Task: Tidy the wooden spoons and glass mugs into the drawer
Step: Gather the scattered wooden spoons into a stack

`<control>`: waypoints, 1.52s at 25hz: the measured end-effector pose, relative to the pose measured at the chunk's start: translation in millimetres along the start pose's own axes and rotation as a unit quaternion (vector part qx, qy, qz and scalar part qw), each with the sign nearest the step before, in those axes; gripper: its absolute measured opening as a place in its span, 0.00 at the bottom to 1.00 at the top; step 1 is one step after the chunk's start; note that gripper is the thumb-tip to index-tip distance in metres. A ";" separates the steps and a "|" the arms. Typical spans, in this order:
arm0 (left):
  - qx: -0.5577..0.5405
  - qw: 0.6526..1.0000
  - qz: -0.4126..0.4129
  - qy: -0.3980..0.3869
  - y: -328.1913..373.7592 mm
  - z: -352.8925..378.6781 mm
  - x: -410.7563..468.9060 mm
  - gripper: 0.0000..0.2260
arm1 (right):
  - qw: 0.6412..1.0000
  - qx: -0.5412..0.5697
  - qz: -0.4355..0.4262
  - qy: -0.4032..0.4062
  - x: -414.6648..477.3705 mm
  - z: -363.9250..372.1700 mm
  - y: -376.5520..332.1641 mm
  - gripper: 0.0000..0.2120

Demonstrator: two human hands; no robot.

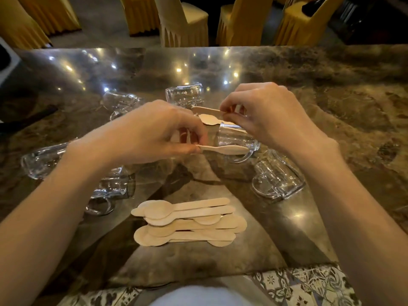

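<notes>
My left hand [152, 131] pinches the handle of a wooden spoon [225, 149], held level above the marble table [331, 89]. My right hand [269, 113] pinches the end of another wooden spoon [207, 110] over a third spoon [208, 119] lying on the table. A glass mug [236, 143] lies on its side between my hands. A pile of several wooden spoons [187, 221] rests near the front edge. More glass mugs lie around: one far centre [184, 94], one far left [120, 103], one left [44, 160], one front left [110, 191], one right [277, 178].
Chairs with yellow covers [183, 21] stand beyond the far table edge. A dark object [28, 118] lies at the left. Patterned floor tiles [309, 283] show below the near edge. No drawer is in view.
</notes>
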State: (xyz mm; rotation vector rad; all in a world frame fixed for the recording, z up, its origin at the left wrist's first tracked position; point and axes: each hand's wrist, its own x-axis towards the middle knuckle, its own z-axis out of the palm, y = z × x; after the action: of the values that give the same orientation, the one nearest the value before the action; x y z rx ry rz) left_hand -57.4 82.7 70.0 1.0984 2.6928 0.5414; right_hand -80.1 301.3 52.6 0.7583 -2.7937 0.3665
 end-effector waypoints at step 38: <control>0.016 0.994 -0.108 0.003 -12.6 79.3 -74.0 0.25 | 0.973 0.041 -0.036 -0.225 -49.1 67.8 -70.3 0.12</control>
State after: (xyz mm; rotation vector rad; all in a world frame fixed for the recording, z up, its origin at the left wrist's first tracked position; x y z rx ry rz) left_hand 10.9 43.1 -5.4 0.7975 2.7881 0.4674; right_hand -12.3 245.3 -12.3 1.0767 -3.1712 0.3335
